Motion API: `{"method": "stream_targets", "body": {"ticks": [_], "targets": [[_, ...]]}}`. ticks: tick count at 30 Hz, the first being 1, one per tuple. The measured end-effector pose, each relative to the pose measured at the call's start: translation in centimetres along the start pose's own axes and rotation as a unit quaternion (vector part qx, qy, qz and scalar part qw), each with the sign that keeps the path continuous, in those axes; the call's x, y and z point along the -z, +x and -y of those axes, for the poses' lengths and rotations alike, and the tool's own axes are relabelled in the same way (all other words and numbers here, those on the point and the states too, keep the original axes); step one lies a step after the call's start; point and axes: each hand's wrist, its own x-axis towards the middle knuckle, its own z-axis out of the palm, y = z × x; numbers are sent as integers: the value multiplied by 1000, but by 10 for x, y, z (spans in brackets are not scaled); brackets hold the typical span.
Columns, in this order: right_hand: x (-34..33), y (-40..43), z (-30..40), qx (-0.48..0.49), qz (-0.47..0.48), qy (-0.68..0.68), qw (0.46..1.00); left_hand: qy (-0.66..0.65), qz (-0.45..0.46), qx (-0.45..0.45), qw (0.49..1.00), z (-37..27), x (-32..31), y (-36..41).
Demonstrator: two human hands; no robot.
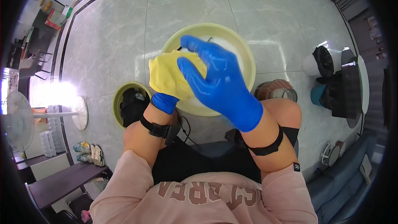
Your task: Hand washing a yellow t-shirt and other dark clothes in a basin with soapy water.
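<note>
A yellow cloth (169, 73) is bunched above the pale yellow-green basin (248, 53). It covers my left hand (165, 103), whose blue glove shows only at the cuff, so the fingers are hidden. In a wet blue glove, my right hand (214, 76) is held over the cloth's right side, thumb and fingers spread apart. Its thumb lies across the cloth; whether it presses on it cannot be told. Whitish, sudsy-looking contents (234, 48) show in the basin behind the right hand, with a small dark piece at their far side.
Left of the basin stands a smaller yellow-green bucket (115, 107) holding black cloth (132, 107). A brown round object (273, 88) is by my right knee. A white pedestal fan (20, 121) is at far left, a blue-grey sofa (339, 186) at right. Dark cables (186, 130) hang near my lap.
</note>
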Motion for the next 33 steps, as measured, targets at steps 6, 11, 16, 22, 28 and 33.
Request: {"method": "stream_targets", "body": {"ticks": [6,11,16,22,28,33], "targets": [[110,56,81,-156,-151,510,832,181,-94,-130,970,-36,-12,11],[171,58,51,-148,-279,607,730,235,-63,-95,965,-9,-3,-12],[285,-37,-53,-272,-432,535,674,159,-108,-149,970,0,-8,-18],[340,-268,-197,-474,-380,468,642,-83,-94,-59,990,72,-84,-6],[291,-324,-258,-649,-360,220,634,56,-63,-49,995,114,-108,-6],[283,-354,-305,-628,-125,-138,756,89,-51,-42,994,129,-125,3]]}}
